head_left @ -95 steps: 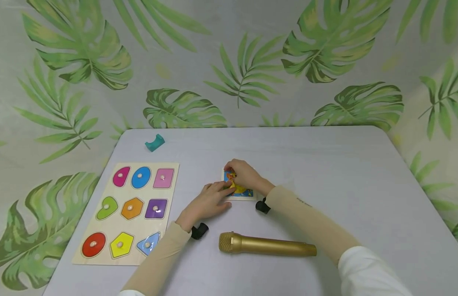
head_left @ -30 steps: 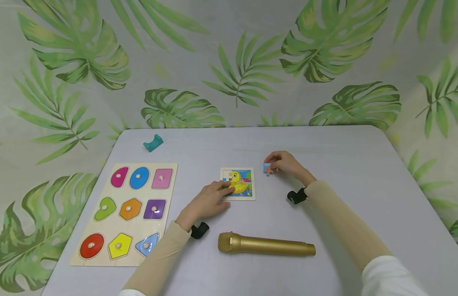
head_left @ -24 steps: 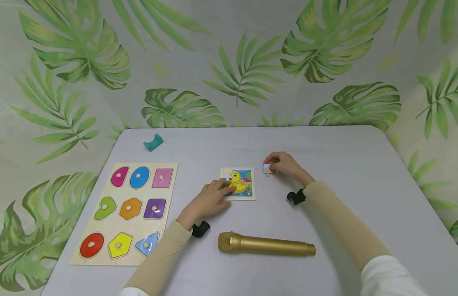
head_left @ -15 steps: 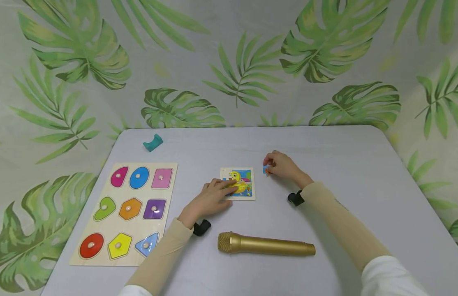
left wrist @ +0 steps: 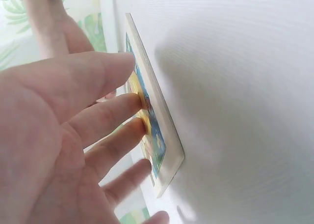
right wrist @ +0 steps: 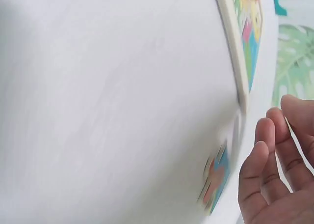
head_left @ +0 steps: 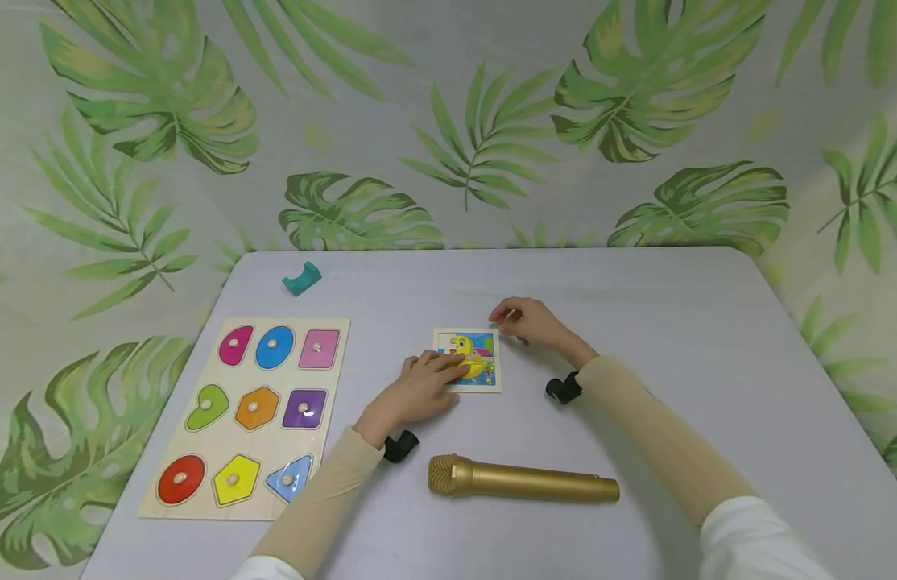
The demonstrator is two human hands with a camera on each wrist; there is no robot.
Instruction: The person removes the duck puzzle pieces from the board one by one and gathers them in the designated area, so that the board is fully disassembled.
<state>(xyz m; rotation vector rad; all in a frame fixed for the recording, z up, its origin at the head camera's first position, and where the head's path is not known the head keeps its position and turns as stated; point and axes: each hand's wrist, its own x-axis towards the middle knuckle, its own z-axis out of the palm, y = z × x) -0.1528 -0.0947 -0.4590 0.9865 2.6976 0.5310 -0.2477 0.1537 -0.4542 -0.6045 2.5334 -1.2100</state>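
Note:
My left hand (head_left: 419,388) lies over the left part of a small jigsaw puzzle (head_left: 485,342) showing a yellow duck. In the left wrist view, its fairly straight fingertips (left wrist: 137,102) rest on the picture. Pale bare board shows at the puzzle's upper-left corner. My right hand (head_left: 543,329) is raised just beyond the puzzle's right edge, fingers loosely bent and thumb near the index fingertip, with nothing visible between them. A loose blue-and-orange puzzle piece (right wrist: 216,177) lies blurred on the table below it, mostly hidden by that hand in the head view.
A wooden board (head_left: 219,439) with coloured knobbed shapes lies at the left, partly under the left forearm. A gold microphone (head_left: 524,479) lies in front of the hands. A teal curved block (head_left: 302,279) sits near the table's back left.
My right hand lifted a piece from the puzzle's upper left, carried it right and set it down. It has since let go and moved back left. My left hand stays on the puzzle.

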